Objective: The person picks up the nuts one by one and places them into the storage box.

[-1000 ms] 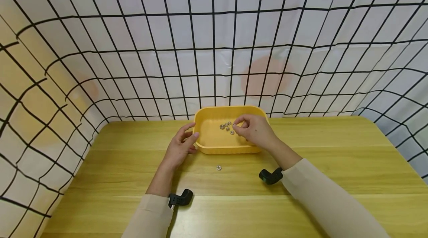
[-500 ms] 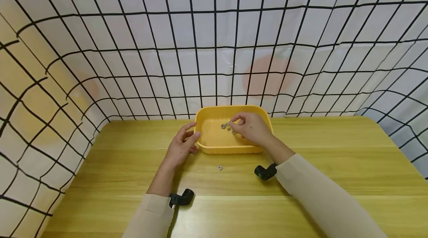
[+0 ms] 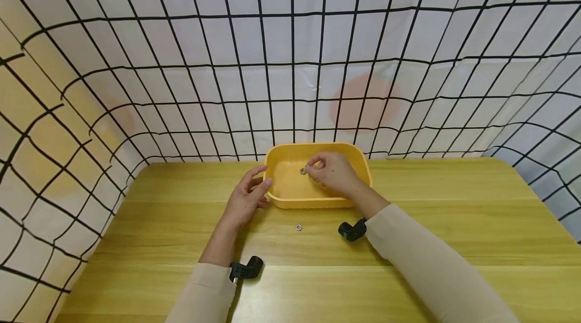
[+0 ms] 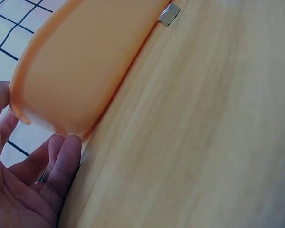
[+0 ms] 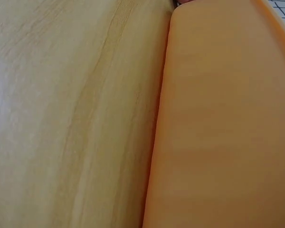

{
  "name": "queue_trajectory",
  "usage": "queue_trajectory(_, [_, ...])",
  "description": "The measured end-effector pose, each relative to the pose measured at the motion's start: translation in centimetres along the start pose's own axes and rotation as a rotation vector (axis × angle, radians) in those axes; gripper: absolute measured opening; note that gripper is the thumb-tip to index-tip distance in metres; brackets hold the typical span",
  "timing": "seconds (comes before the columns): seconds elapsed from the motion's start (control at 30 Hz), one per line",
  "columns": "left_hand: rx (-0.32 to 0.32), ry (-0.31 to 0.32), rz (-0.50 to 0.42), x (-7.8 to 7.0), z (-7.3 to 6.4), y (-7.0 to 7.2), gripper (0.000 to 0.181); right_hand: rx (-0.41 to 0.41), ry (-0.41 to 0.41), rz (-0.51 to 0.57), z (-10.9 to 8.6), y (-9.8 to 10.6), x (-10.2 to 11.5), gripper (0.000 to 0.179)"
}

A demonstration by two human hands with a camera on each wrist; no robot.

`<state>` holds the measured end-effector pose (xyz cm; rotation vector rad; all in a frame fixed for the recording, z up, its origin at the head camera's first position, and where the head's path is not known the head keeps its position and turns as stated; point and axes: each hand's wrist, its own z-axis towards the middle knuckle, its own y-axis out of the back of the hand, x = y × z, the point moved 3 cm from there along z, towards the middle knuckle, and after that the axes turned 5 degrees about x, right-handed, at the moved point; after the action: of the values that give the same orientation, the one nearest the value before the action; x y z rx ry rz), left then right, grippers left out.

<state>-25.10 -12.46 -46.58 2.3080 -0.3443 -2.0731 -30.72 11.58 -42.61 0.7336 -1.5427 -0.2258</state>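
My left hand [image 3: 245,199] holds the left end of a yellow plastic tray [image 3: 290,203], with thumb and fingers bent around its corner. In the left wrist view, fingertips of the left hand [image 4: 26,190] press against the tray's outer wall [image 4: 71,71]. Over the inside of the tray, my right hand [image 3: 333,171] has thumb and forefinger pinched together at a small shiny hex nut. Just left of those fingertips lies another metal nut [image 3: 302,171] on the tray floor; the hand mostly hides others. The right wrist view shows only the tray wall [image 5: 223,114], without the right hand's fingers.
A single nut [image 3: 298,227] lies on the wooden table [image 3: 431,242] in front of the tray. Behind the tray rises a black wire grid [image 3: 292,81] with pale cloth behind it, continuing along both sides. Each wrist carries a black camera mount [image 3: 247,267].
My right hand has moved left within the tray, its fingertips passing over the group of nuts and covering most of them. My left hand stays at the tray's left end.
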Motion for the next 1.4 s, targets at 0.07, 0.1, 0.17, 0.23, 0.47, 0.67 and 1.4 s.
queue_trajectory(0.07, [-0.003,0.004,-0.001,0.01,-0.03,0.04,0.047,0.002,0.001,-0.009,0.07,-0.11,-0.03,0.015])
queue_trajectory(0.1, [-0.003,0.006,-0.002,0.01,-0.05,0.05,0.046,0.005,0.003,-0.012,0.08,-0.15,-0.06,0.015])
queue_trajectory(0.17, [-0.003,0.008,-0.001,0.06,-0.06,0.05,0.047,0.009,0.005,-0.016,0.07,-0.19,-0.10,0.015])
queue_trajectory(0.23, [-0.005,0.010,-0.002,0.08,-0.08,0.05,0.047,0.013,0.007,-0.015,0.03,-0.20,-0.12,0.016])
queue_trajectory(0.47, [-0.004,-0.003,-0.005,0.03,0.02,0.04,0.046,0.023,-0.013,0.014,0.01,-0.14,-0.14,0.019])
queue_trajectory(0.67, [0.000,-0.004,-0.007,0.04,0.05,0.05,0.047,0.017,-0.027,0.029,0.07,-0.07,-0.10,0.021])
queue_trajectory(1.4, [-0.008,0.003,0.010,0.10,0.11,-0.05,0.048,-0.133,0.092,0.033,-0.57,0.79,0.51,0.019])
